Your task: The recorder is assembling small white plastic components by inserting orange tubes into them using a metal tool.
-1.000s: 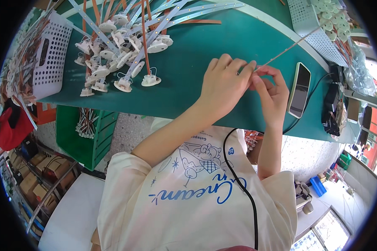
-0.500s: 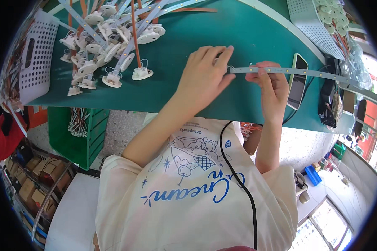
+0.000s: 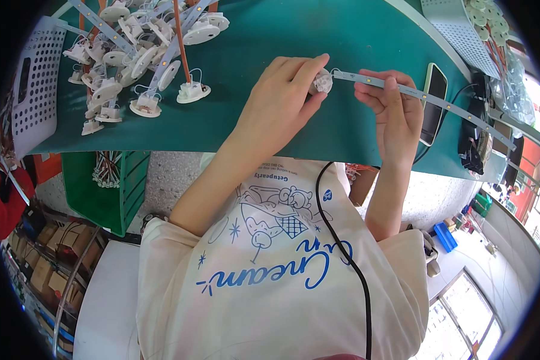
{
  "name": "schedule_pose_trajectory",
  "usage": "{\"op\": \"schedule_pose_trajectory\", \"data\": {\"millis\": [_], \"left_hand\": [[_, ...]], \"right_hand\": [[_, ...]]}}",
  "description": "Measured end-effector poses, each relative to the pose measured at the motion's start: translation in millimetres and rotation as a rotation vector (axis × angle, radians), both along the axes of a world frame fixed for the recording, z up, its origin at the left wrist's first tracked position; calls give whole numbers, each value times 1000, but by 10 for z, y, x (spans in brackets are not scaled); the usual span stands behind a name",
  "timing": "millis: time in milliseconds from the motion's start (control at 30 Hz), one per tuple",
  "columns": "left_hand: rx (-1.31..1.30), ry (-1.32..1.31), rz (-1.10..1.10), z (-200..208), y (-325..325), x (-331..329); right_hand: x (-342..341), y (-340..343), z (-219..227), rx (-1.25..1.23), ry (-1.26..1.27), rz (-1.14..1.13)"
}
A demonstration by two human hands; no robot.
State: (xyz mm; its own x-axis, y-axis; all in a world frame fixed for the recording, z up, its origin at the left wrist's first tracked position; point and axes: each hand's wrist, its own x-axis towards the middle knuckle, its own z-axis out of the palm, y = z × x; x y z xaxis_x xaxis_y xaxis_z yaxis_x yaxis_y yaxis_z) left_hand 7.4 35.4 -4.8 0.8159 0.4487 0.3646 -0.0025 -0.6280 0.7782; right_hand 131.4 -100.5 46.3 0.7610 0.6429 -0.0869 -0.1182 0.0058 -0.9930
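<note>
My left hand (image 3: 280, 101) is closed on a round white end cap (image 3: 322, 83), pinched between thumb and fingers. A thin wire joins that cap to one end of a narrow LED strip (image 3: 449, 107). Just right of it, my right hand (image 3: 398, 117) grips the strip near its wired end between thumb and fingers. The strip's free end slants down toward the table's right side. At the left, a heap of similar white end caps (image 3: 139, 63) lies with strips attached. One capped piece (image 3: 193, 92) stands slightly apart, its brown strip upright.
A phone (image 3: 434, 102) lies beyond my right hand, near a black cable. White perforated baskets stand at the left (image 3: 40, 90) and far right (image 3: 447, 33), the latter beside round pale discs (image 3: 486, 18). Below the green table (image 3: 270, 30) is a green crate (image 3: 135, 192) with wired parts.
The strip has tilted, its free end now lower. The white end cap has come into sight in my left hand. The view has shifted slightly, and both hands keep their holds.
</note>
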Motion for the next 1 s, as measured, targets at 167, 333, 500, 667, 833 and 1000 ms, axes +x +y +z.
{"op": "schedule_pose_trajectory", "data": {"millis": [167, 333, 500, 667, 833, 1000], "left_hand": [[-13, 6, 16, -3, -21, 26], [28, 53, 22, 27, -33, 14], [86, 94, -24, 14, -21, 20], [168, 66, 64, -18, -111, 88], [177, 64, 94, -20, -141, 103], [182, 66, 91, -13, -143, 102]], "right_hand": [[-57, 6, -77, -53, -105, -12], [-83, 47, -146, -85, -29, -7], [-125, 10, -75, -158, -142, -37], [-196, 12, -27, -295, -226, -73], [-228, 67, 9, -403, -278, -105], [-254, 90, 33, -462, -370, -96]]}}
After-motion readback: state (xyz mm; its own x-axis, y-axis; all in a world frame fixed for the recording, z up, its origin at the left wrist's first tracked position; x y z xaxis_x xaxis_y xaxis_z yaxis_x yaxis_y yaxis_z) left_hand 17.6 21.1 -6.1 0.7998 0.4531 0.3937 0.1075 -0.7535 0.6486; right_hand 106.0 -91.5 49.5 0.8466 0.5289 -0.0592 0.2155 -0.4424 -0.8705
